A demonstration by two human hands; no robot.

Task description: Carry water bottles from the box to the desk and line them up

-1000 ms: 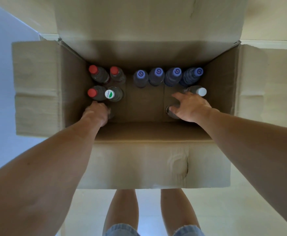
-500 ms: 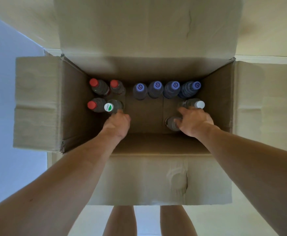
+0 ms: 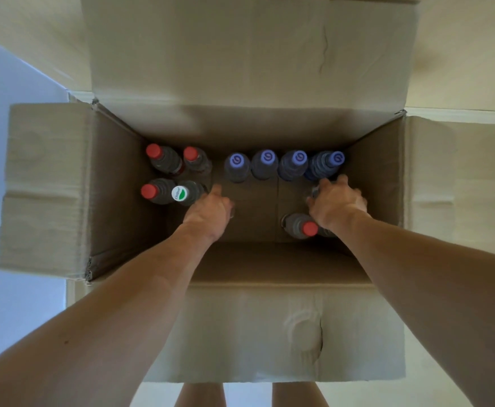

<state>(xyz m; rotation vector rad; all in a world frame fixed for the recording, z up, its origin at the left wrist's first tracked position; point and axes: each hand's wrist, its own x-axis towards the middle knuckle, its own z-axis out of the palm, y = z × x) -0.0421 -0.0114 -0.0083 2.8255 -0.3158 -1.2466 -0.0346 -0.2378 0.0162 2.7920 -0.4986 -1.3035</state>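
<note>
Step in hand: picking bottles out of the cardboard box (image 3: 117,201). Both my arms reach down into it from the near side.

My left hand (image 3: 209,211) sits just beside the bottle with the white-and-green cap (image 3: 179,193). A bit of clear plastic shows at its right edge, but the back of the hand hides the fingers, so I cannot tell whether this grip holds a bottle or is merely closing.

My right hand (image 3: 336,202) is curled over the top of a clear bottle (image 3: 314,192) by the right wall; its cap is covered. I judge this grip to be closed on that bottle's neck.

Location of the task's things: all bottles are in the box. Four purple-capped bottles (image 3: 265,164) line the far wall, three red-capped bottles (image 3: 164,160) stand at the far left, and one more red-capped bottle (image 3: 302,227) stands just below my right wrist.

Orientation: every bottle stands upright, long axis vertical, cap pointing up toward the camera.

Next move, as I judge it: confirm both grips are firm on the necks, then lift straight up along the long axis until clear of the box rim. The surface is not in view.
</note>
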